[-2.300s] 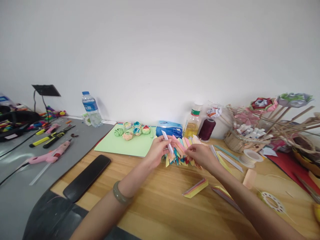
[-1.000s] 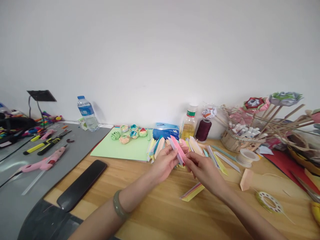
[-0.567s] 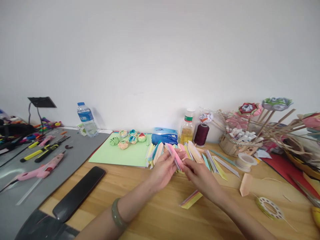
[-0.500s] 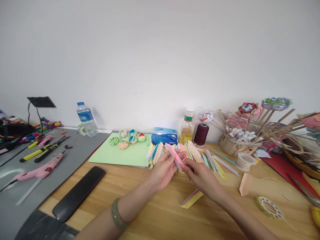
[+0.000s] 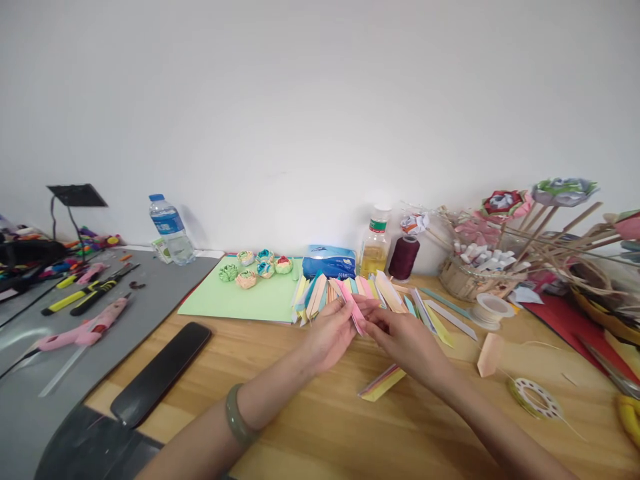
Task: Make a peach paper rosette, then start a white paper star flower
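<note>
A pink folded paper strip (image 5: 351, 305) slants between my two hands over the middle of the wooden table. My left hand (image 5: 331, 333) grips it from the left, thumb along its face. From the right, my right hand (image 5: 395, 330) pinches its lower end between thumb and fingertips. Behind my hands lies a row of folded paper strips (image 5: 314, 299) in several colours, partly hidden by my fingers. A small stack of yellow and purple folded strips (image 5: 384, 385) rests on the table below my right hand.
Small paper rosettes (image 5: 246, 279) sit on a green sheet (image 5: 240, 307). A black phone-like slab (image 5: 160, 373), a pink glue gun (image 5: 83, 332) and a water bottle (image 5: 171, 230) are leftward. Rightward are a purple thread spool (image 5: 404, 258), a white spool (image 5: 491, 310) and a basket (image 5: 463, 283).
The camera view has tilted slightly, so the table appears higher. My hands stay on the pink strip, which now shows a narrower face, with the right fingers still at its lower end.
</note>
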